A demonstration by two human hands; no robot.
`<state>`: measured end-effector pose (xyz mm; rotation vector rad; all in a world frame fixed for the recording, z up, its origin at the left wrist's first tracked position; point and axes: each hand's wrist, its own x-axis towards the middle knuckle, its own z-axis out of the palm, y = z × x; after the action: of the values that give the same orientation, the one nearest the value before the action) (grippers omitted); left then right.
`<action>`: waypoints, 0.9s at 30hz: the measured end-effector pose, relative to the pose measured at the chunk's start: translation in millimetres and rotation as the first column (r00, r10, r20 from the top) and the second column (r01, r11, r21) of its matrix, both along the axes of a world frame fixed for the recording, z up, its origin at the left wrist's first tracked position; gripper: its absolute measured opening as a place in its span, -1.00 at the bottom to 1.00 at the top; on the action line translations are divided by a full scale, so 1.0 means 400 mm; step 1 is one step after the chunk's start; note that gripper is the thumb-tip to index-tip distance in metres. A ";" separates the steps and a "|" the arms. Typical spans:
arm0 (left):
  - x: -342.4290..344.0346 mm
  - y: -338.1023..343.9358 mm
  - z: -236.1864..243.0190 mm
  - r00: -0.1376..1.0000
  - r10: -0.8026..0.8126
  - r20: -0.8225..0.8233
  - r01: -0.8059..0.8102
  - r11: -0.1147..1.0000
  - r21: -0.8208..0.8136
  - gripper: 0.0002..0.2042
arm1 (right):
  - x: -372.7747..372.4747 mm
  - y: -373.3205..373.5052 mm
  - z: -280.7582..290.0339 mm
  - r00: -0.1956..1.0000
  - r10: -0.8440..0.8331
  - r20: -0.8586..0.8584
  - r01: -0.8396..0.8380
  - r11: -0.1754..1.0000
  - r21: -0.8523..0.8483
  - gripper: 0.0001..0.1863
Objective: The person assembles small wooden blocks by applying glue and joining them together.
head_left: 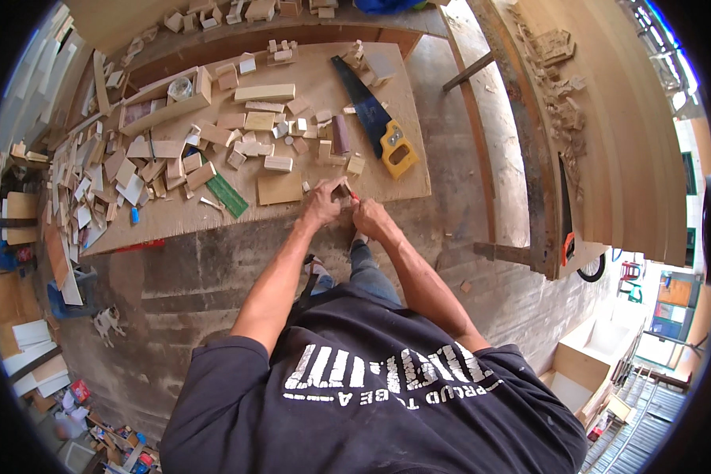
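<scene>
At the near edge of the tabletop (316, 71), a wood piece (340, 189) is being gripped by the left hand's (322, 205) fingers; beside it, a red object (354, 197) is being pinched by the right hand's (375, 220) fingers.

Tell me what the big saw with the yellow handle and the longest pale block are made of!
Dark-bladed, yellow-handled hand saw: thin, dark, flat blade, probably coated metal; evenly bright handle, likely plastic.
Long, pale, rectangular block: seemingly bare wood; tan, dull, no paint showing.

small wood piece (340, 186) in left hand (321, 205), slim red tool (354, 196) in right hand (376, 220)
</scene>
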<state>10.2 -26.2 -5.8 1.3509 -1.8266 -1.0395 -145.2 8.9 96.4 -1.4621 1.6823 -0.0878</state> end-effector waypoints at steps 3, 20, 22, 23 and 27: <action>0.045 -0.048 -0.054 0.978 0.034 -0.207 0.032 0.951 0.308 -0.53 | 0.014 0.013 -0.016 1.000 -0.011 -0.030 0.009 0.998 -0.070 -0.45; -0.030 -0.055 -0.008 0.984 0.176 -0.002 -0.165 0.928 0.335 -0.62 | 0.022 0.048 -0.080 0.987 -0.147 -0.067 0.145 0.989 -0.034 -0.49; -0.032 -0.052 -0.016 0.983 0.182 -0.019 -0.168 0.938 0.302 -0.61 | 0.020 0.061 -0.105 0.986 -0.164 -0.015 0.161 0.979 -0.121 -0.51; -0.033 -0.056 -0.018 0.985 0.173 -0.025 -0.159 0.945 0.287 -0.61 | 0.019 0.074 -0.118 0.985 -0.172 0.009 0.172 0.973 -0.157 -0.52; -0.024 -0.050 -0.033 0.985 0.164 -0.051 -0.146 0.958 0.246 -0.61 | 0.018 0.103 -0.179 0.988 -0.156 -0.013 0.149 0.965 -0.216 -0.54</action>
<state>0.6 -46.3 -19.0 1.5508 -1.5524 -1.2388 -138.2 50.2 24.9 -1.4935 1.8544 -0.3437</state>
